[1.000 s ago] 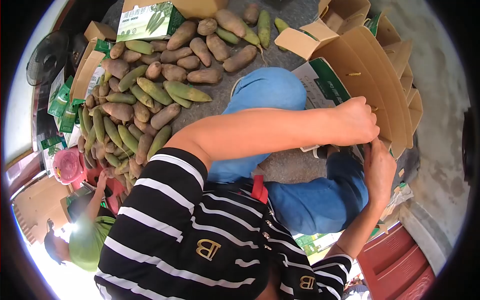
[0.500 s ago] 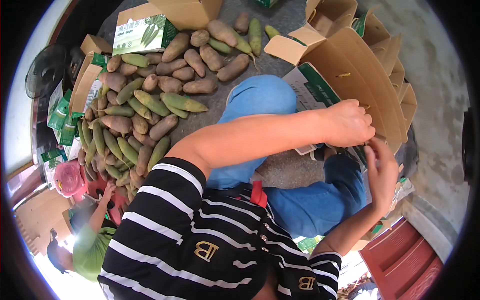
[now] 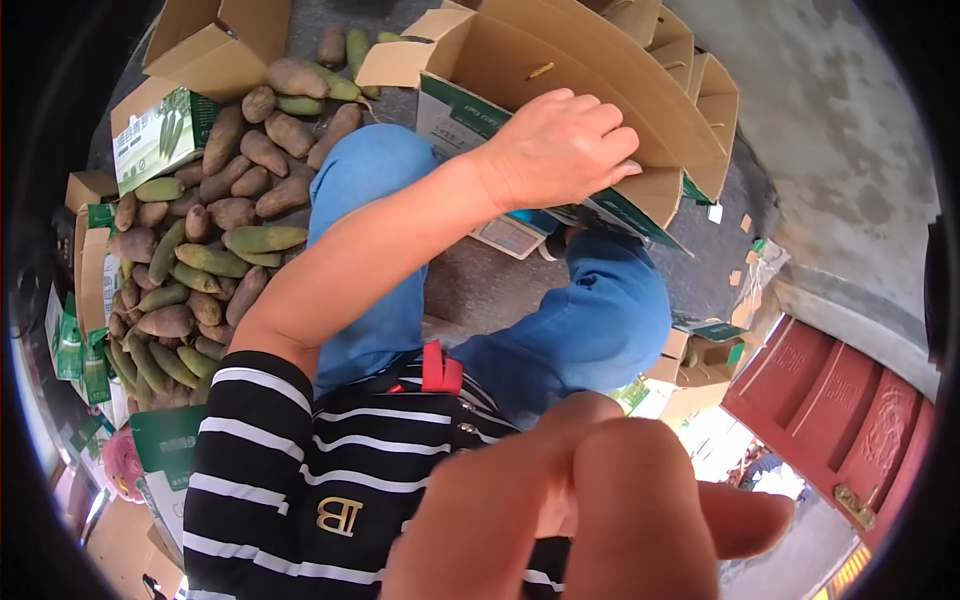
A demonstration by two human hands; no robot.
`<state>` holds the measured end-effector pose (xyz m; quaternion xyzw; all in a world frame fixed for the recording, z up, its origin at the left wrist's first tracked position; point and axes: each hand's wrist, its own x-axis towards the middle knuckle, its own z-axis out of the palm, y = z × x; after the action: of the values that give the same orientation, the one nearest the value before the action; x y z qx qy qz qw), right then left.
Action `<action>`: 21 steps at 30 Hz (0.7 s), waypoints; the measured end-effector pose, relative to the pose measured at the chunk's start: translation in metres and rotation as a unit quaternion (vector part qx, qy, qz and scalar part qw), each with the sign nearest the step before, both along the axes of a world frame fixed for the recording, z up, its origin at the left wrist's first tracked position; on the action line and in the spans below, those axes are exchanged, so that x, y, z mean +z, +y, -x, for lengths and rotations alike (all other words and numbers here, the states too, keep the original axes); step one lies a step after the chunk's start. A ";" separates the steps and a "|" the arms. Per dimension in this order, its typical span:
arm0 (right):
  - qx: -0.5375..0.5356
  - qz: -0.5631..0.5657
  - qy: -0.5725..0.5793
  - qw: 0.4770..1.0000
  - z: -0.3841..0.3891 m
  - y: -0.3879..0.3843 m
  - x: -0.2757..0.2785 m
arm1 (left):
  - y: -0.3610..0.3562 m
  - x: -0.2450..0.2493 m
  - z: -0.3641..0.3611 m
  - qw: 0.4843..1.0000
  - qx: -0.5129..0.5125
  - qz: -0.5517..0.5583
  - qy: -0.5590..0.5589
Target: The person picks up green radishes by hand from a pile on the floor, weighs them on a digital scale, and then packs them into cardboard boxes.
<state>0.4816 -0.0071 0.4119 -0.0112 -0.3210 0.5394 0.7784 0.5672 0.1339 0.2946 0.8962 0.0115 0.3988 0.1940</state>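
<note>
My left hand (image 3: pixel 560 145) is closed in a fist at the near upper edge of an upright cardboard box (image 3: pixel 590 75), its thumb bent down at the side flap. Its curled fingers hide the exact grip. The box has a green and white outer face, an open top and a yellow cord (image 3: pixel 540 71) on its inner wall. My right hand (image 3: pixel 600 490) is raised very close to the camera, large and somewhat blurred. Its fingers are bent but apart, with nothing visible between them. My bent knees in jeans are beside the box.
A pile of brown and green radish-like roots (image 3: pixel 215 260) lies to the left. An open carton (image 3: pixel 165 135) stands behind it. More folded cartons (image 3: pixel 700 85) stand behind the box. A red door (image 3: pixel 820 400) is at the right, near a concrete wall (image 3: pixel 830 150).
My right hand has left the box's corner and come up close to the camera. My left hand has stayed at the box. The view has shifted to the right.
</note>
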 end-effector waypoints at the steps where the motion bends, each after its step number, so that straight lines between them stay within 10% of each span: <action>1: 0.006 -0.010 0.015 1.000 0.003 -0.001 0.002 | 0.000 0.000 0.000 1.000 0.000 0.000 0.007; 13: 0.035 -0.120 0.161 0.979 0.043 0.024 0.017 | 0.001 0.001 0.003 1.000 0.001 0.005 0.004; 17: -0.018 -0.046 -0.129 0.990 -0.036 0.032 -0.005 | 0.001 0.001 0.004 1.000 -0.003 0.011 -0.014; 19: -0.215 0.080 -0.333 0.915 -0.072 0.024 -0.010 | 0.002 0.003 0.006 1.000 -0.003 0.013 0.001; 21: -0.431 0.265 -0.470 0.723 -0.100 0.016 -0.018 | 0.001 0.002 0.006 1.000 0.008 0.026 -0.001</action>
<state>0.5812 0.0090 0.3942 -0.6068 -0.4502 0.1345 0.6411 0.5610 0.1352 0.2964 0.8901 0.0289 0.4012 0.2142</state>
